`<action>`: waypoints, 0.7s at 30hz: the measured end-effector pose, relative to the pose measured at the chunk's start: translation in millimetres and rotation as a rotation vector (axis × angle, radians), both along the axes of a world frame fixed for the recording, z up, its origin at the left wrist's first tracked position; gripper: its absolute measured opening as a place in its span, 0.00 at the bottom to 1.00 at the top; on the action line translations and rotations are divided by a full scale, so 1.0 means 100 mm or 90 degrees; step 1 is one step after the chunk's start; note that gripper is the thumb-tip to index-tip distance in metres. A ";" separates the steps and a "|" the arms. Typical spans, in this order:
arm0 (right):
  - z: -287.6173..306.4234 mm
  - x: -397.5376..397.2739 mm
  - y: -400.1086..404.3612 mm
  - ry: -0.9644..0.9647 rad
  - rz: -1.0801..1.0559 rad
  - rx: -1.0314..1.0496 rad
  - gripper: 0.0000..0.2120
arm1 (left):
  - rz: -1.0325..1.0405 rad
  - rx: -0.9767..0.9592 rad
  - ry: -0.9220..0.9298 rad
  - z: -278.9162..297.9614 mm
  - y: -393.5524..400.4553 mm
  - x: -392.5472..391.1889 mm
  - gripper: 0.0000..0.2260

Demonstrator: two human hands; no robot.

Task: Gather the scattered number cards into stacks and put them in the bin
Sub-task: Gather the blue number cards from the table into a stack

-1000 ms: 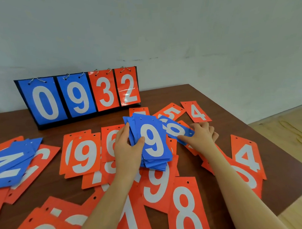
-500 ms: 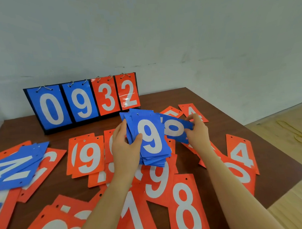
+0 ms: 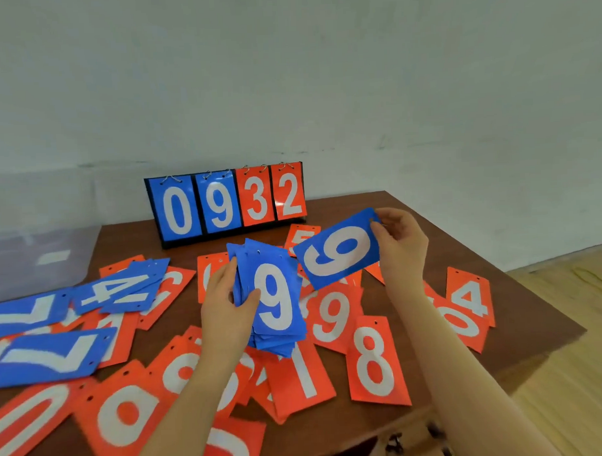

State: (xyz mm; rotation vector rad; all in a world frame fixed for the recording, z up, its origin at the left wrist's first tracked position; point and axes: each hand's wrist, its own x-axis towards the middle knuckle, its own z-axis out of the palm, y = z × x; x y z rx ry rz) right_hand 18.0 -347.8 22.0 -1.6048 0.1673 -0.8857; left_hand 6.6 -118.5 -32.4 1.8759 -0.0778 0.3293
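My left hand grips a stack of blue number cards with a 9 on top, held above the table's middle. My right hand pinches the edge of a single blue card showing a sideways 9 or 6, lifted just right of the stack and clear of the table. Several orange number cards lie scattered over the brown table. More blue cards lie in loose piles at the left. A clear plastic bin stands off the table's far left corner.
A black flip scoreboard reading 0932 stands at the table's back edge against the wall. The table's right edge drops to a wooden floor. A dark small object lies below the near table edge.
My right hand has lifted the blue card off the table and raised it up and to the right. The left hand kept its stack. The view swung left, bringing the bin in.
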 end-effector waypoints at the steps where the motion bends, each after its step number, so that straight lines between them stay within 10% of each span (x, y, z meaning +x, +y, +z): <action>1: 0.02 -0.07 0.07 0.006 0.025 0.005 0.09 | 0.010 0.006 0.006 0.00 0.09 -0.07 0.26; 7: 0.03 -0.33 0.71 0.177 0.244 -0.134 0.07 | 0.013 -0.048 0.015 0.06 0.51 -0.40 0.26; 21: -0.21 -0.27 2.17 0.129 0.371 -0.350 0.08 | 0.087 -0.248 0.116 0.03 1.37 -0.83 0.29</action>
